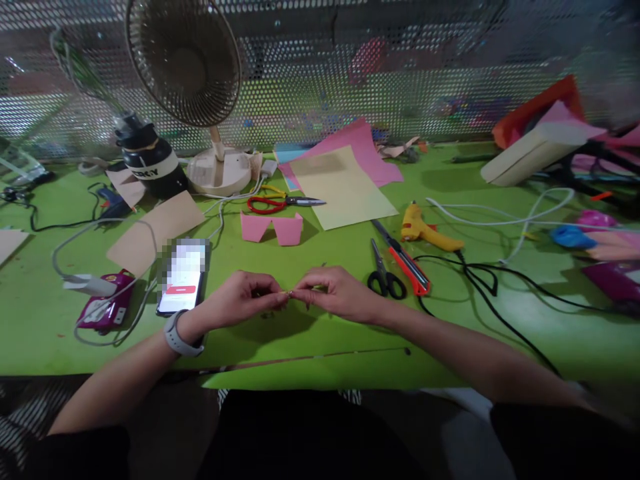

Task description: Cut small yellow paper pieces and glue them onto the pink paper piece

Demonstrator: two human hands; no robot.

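Observation:
My left hand (249, 297) and my right hand (333, 293) meet fingertip to fingertip low over the green table (310, 370). Both are closed in a pinch on something tiny between them, too small to name. Just beyond my hands stands a pair of pink paper glasses (289, 231). Black-handled scissors (381, 273) and a red utility knife (411, 270) lie to the right of my right hand. Left of my left hand is a phone (184, 280) with its screen lit.
Behind are red-and-yellow-handled scissors (280, 201), a cream sheet (345, 187) and pink paper (367, 150). A yellow glue gun (427, 230) with a black cord lies right. A fan (217, 170), a black bottle (153, 160) and a purple power strip (107, 303) with cables stand left.

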